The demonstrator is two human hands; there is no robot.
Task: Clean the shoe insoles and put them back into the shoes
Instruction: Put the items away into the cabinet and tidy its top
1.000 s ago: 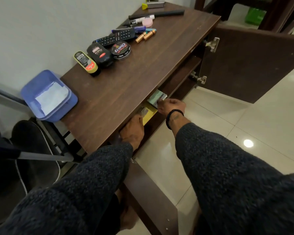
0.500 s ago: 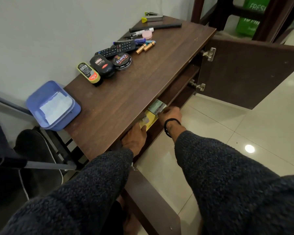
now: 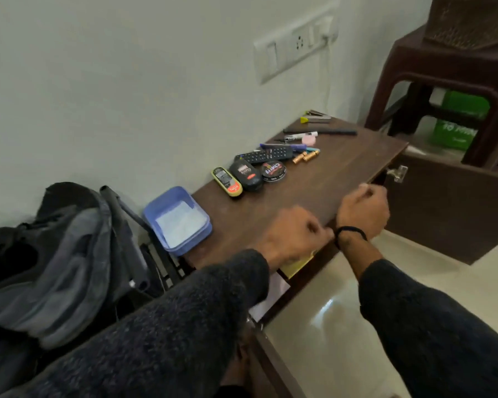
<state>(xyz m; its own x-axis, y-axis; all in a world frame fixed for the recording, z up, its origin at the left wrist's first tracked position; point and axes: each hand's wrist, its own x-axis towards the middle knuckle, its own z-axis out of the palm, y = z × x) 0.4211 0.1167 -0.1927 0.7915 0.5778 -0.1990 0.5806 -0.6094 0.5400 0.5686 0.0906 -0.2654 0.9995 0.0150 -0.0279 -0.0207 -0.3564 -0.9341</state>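
No shoe or insole shows in this view. My left hand (image 3: 293, 235) hovers over the front edge of the brown cabinet top (image 3: 325, 179), fingers curled in, with nothing visible in them. My right hand (image 3: 364, 209), a black band at its wrist, is just to the right at the same edge, also curled with nothing seen in it. Both are motion-blurred. A yellow box (image 3: 298, 265) peeks out of the shelf right under my left hand. Shoe polish bottles (image 3: 245, 178) and a round polish tin (image 3: 273, 171) sit at the back of the top.
A blue tub (image 3: 179, 221) with white contents hangs over the cabinet's left end. A remote (image 3: 266, 155), pens and batteries lie near the wall. The cabinet door (image 3: 446, 208) stands open on the right, below a brown plastic stool (image 3: 449, 81). Dark clothing (image 3: 55, 254) is piled on the left.
Both hands have come out of the shelf and up to the cabinet's front edge. The small boxes they touched stay behind. The camera has tilted up toward the wall.
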